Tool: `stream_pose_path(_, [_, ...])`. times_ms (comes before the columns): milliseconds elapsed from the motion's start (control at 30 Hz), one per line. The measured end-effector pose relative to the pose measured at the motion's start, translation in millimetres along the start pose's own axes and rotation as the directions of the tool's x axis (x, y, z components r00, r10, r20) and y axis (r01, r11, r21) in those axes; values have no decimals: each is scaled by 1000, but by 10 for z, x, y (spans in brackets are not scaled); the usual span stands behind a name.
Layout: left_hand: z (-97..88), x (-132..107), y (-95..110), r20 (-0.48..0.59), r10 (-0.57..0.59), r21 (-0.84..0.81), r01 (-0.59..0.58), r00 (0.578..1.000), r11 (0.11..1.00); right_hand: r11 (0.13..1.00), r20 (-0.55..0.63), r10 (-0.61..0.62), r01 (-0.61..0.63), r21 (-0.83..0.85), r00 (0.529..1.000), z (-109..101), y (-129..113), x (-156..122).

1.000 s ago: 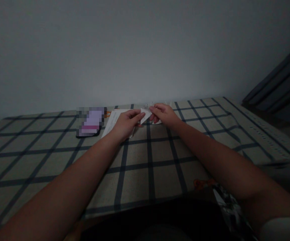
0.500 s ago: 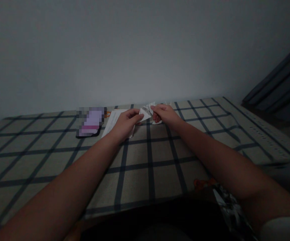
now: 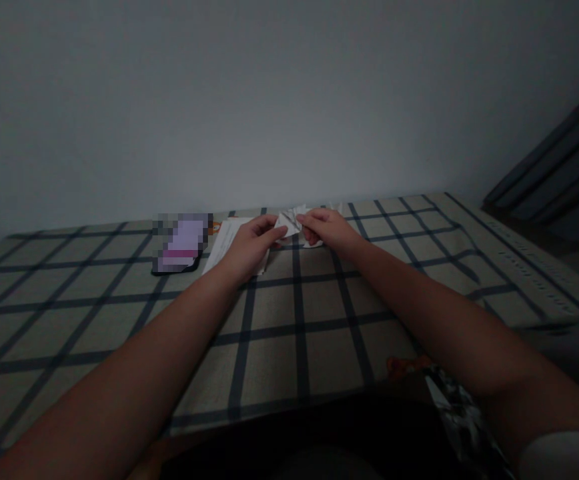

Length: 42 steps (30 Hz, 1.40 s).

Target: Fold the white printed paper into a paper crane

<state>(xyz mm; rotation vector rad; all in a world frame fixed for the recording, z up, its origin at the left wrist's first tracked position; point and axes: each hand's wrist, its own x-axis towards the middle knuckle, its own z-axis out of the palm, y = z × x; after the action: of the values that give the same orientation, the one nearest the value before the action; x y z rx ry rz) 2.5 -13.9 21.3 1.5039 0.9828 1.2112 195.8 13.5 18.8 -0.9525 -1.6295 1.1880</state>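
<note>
A small piece of white paper [image 3: 285, 222], creased and with dark markings, is held up between both hands over the checked tablecloth. My left hand [image 3: 255, 241] pinches its left side between thumb and fingers. At its right side, my right hand [image 3: 325, 227] is closed on the paper with thumb and forefinger, the other fingers curled under. Below the right hand lies another bit of white paper [image 3: 313, 245], partly hidden. White printed sheets [image 3: 223, 241] lie under and beside the left hand, which covers part of them.
A phone [image 3: 182, 250] with a lit, pixelated screen lies left of the sheets. The checked cloth [image 3: 274, 360] covers the table up to the grey wall [image 3: 289, 100]. A dark curtain [image 3: 564, 157] hangs at right. Something shiny and crinkled [image 3: 457, 413] is near my right forearm.
The paper between my hands has shifted slightly left and its upper part lies differently, with the right fingertips further left over it. My left hand stays nearly in place.
</note>
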Motion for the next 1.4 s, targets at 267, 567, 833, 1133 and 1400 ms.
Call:
stream_pose_path(267, [5, 32, -16, -61, -42, -56, 39, 997, 998, 999, -23, -33, 33, -14, 999, 54, -67, -37])
stream_pose_path(567, [48, -14, 48, -126, 8, -47, -14, 992, 999, 991, 2, -76, 76, -109, 997, 57, -63, -61])
stream_pose_path(833, [-28, 1, 53, -155, 67, 213, -33, 986, 976, 944, -104, -211, 175, -281, 972, -18, -89, -83])
stream_pose_path(1133, [-88, -52, 50, 64, 151, 470, -163, 986, 868, 777, 162, -466, 490, -397, 870, -19, -45, -45])
stream_pose_path(1400, [-27, 31, 0, -84, 66, 52, -61, 994, 997, 946, -13, -262, 254, -201, 965, -14, 11, 12])
